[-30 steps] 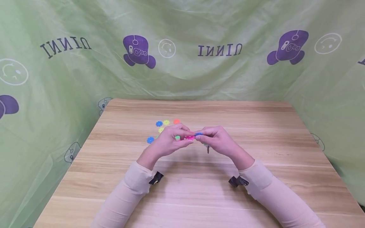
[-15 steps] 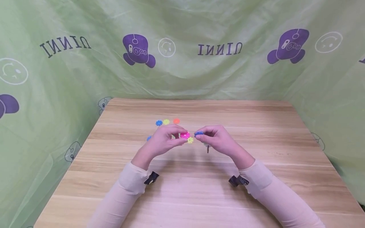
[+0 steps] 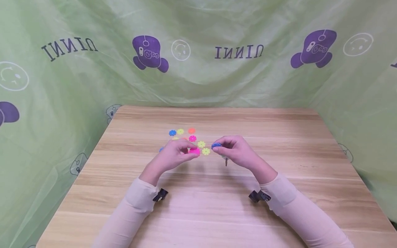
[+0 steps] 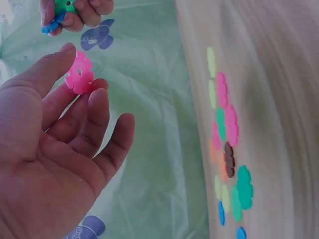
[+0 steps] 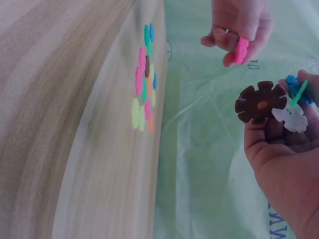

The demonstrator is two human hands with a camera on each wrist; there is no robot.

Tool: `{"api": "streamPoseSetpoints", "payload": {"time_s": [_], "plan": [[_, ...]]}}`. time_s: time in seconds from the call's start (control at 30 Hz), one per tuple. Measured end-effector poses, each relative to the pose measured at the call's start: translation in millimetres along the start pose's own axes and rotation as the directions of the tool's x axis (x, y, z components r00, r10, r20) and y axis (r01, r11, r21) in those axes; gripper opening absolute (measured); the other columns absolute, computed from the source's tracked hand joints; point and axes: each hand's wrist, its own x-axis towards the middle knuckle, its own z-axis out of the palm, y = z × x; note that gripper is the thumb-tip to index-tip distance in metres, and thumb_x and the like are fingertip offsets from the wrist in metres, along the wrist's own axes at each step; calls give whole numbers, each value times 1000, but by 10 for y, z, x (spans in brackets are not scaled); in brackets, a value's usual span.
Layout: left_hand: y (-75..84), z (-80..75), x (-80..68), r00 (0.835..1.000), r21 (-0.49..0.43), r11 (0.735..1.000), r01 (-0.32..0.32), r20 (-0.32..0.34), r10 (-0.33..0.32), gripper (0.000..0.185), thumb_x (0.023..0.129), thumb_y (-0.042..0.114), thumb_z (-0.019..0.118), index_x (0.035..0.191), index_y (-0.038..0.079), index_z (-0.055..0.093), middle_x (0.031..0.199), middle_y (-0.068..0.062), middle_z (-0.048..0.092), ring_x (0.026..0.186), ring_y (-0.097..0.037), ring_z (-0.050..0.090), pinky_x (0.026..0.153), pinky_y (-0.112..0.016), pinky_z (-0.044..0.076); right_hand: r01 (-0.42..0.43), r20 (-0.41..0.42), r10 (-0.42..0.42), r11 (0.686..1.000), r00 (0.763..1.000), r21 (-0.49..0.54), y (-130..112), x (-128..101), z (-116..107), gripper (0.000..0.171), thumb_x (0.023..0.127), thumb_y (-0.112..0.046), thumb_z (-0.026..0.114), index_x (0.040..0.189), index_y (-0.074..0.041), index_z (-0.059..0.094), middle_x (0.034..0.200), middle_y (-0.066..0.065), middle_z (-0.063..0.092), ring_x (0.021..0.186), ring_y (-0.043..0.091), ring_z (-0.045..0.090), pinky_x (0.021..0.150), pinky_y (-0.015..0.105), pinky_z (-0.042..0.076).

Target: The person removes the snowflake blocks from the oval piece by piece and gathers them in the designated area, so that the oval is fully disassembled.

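Note:
My left hand pinches a pink snowflake disc between thumb and fingertips, above the table. Across a gap to the right, my right hand grips a cluster of joined snowflake discs. In the right wrist view the cluster has a brown disc, a white disc, a green disc seen edge-on and a blue disc. The right fingers partly hide the cluster. The pink disc is apart from it.
Several loose discs lie flat on the wooden table, among them an orange disc, a yellow disc and a blue disc. The left hand covers part of this group. A green printed curtain surrounds the table.
My left hand has drawn away to the left and slightly down with the pink disc, uncovering yellow and pink discs on the table. The right hand stays nearly still with its cluster.

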Motion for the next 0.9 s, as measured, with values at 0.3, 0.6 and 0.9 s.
{"api": "streamPoseSetpoints", "payload": {"time_s": [0.3,0.6,0.9], "plan": [[-155,-19,-48,991,12,993,114,62,-115,28,88,31,76,108,12,75,87,9,67,76,-17,57,67,-32,51,-22,15,22,1000,1000,21,20,-10,4,17,90,-16,74,99,-2,72,79,9,60,60,15,48,50,28,50],[-311,-21,-73,970,103,971,215,93,-225,29,87,27,76,111,10,74,96,5,68,76,-18,55,66,-34,50,-40,17,40,999,999,30,7,-16,6,13,90,-14,73,98,-4,69,82,11,62,64,14,50,51,27,49],[-360,13,-103,940,222,930,295,111,-324,29,88,22,74,113,8,73,101,-3,69,85,-18,59,75,-37,52,-49,9,49,999,999,12,12,-24,8,14,90,-14,73,96,-3,66,82,10,61,64,13,50,52,26,49]]}}
